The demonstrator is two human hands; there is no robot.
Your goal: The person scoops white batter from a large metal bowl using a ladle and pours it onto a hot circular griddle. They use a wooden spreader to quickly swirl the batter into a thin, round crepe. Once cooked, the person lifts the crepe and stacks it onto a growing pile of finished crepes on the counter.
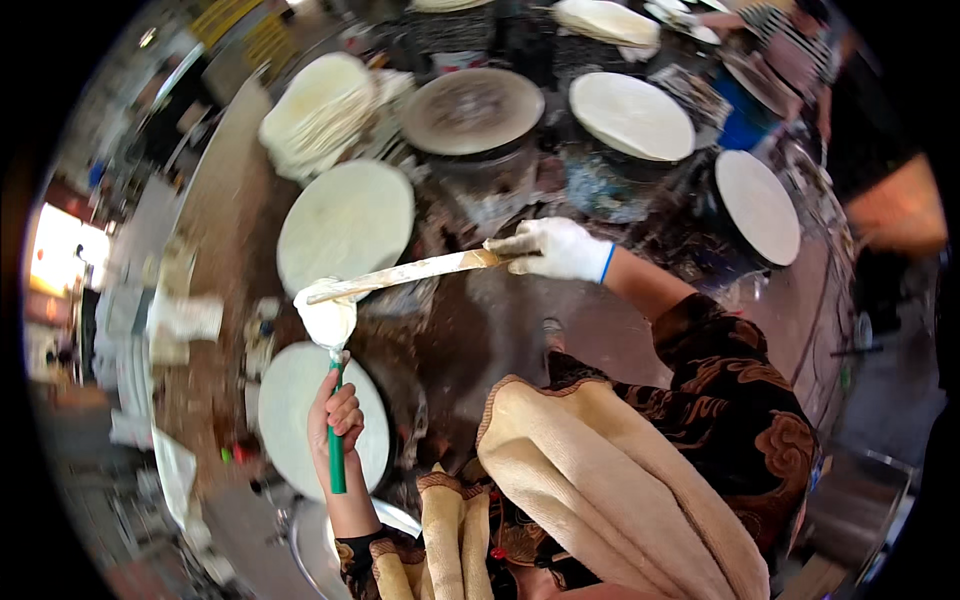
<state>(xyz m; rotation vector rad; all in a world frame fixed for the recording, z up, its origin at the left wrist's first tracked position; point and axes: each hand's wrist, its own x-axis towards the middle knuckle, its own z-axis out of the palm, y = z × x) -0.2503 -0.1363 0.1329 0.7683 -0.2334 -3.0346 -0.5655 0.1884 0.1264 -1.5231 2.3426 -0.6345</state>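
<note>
Scraping going on: gloved right hand point(560, 249) gripping a long flat stick point(405, 274) against the batter-loaded green-handled brush point(334, 400) fisted in the bare left hand point(336, 412), with most round griddles coated white but the 12 o'clock griddle point(472, 110) bare.

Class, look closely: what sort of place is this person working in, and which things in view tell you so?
Probably a flatbread or crepe-making stall. Round griddles ring the worker, several covered with thin pale rounds; a stack of finished sheets sits nearby; the left hand holds a batter-laden tool, the gloved right hand a long spatula.
</note>
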